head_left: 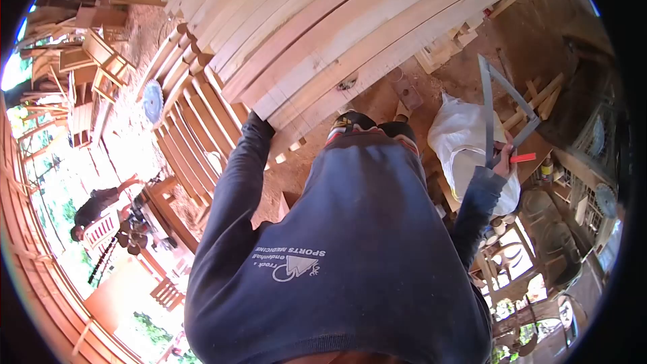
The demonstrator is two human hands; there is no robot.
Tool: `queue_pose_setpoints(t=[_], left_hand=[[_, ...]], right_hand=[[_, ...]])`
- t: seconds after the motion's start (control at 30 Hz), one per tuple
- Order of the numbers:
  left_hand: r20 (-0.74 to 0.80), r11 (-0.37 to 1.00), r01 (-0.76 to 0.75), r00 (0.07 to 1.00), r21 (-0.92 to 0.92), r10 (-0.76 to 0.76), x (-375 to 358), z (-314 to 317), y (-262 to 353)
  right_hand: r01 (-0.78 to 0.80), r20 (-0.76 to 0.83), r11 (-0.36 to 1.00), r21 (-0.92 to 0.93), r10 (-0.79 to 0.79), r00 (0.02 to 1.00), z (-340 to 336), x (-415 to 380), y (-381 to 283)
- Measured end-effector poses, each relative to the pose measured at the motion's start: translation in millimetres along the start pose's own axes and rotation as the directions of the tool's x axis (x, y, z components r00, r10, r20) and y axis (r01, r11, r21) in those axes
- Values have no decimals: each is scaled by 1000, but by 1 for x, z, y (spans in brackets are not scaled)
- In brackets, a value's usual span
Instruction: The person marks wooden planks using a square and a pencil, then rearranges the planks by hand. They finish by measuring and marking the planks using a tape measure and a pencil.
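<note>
In the head view, my right hand is closed around a grey metal triangular square and a red pencil-like stick. The square stands up from the hand with its open middle showing the floor behind. On the other side, my left arm in a dark sleeve reaches to the end of a row of long sawn wooden boards. My left hand is hidden there by the board ends, so its fingers do not show. Thin lines cross the nearest board, which also has a dark knot.
A white sack stands below my right hand. Slatted wooden pieces and a round saw blade lie at left. Another person bends over a workbench at far left. Wood offcuts litter the floor beyond the boards.
</note>
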State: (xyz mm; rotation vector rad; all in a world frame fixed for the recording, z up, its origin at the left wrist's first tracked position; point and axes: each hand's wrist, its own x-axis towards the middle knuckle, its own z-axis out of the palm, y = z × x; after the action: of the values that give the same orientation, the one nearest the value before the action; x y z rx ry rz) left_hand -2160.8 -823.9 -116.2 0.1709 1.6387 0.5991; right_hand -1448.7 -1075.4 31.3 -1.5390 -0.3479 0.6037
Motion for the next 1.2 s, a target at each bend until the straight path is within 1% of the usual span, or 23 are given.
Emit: queue_pose_setpoints(t=[0.13,0.27,0.37,0.5,0.53,0.57,0.7,0.77,0.8,1.0,1.07,1.17,1.2], left_hand=[[-9,1000,10,1000,-11,-10,-11,5,-20],[-4,999,31,1000,11,-31,-15,6,-45],[16,998,58,998,33,-59,-10,10,-68],[53,993,96,994,65,-100,1,20,-89],[58,991,107,992,77,-112,4,19,-92],[60,990,114,991,79,-119,5,20,-95],[47,991,107,993,78,-111,3,9,-98],[23,994,90,996,61,-92,-3,-2,-97],[9,995,85,996,44,-85,-6,-5,-97],[-75,1000,18,997,7,-17,-26,-13,-110],[-69,1000,-8,998,17,9,-22,-8,-110],[-61,998,-31,998,48,34,-20,-5,-111],[-67,998,-41,997,53,44,-20,-8,-110]], right_hand=[[-6,-62,999,42,8,998,-19,6,-4],[-77,-107,992,96,88,990,-11,3,-4],[-102,-105,995,1,102,989,5,-4,-20],[-93,-182,995,47,100,978,14,-7,-27],[-96,-231,994,54,106,967,27,-11,-37],[-98,-241,994,39,105,965,22,-11,-38],[-134,-214,991,20,136,967,22,-7,-26],[-158,-171,987,41,162,972,20,-1,-14],[-169,-149,986,16,169,974,10,4,-4],[-175,-43,984,22,175,984,24,17,11],[-119,-57,992,40,121,991,4,32,35],[-105,-64,994,-36,102,993,14,32,14],[-118,-69,993,-24,116,991,15,31,12]])
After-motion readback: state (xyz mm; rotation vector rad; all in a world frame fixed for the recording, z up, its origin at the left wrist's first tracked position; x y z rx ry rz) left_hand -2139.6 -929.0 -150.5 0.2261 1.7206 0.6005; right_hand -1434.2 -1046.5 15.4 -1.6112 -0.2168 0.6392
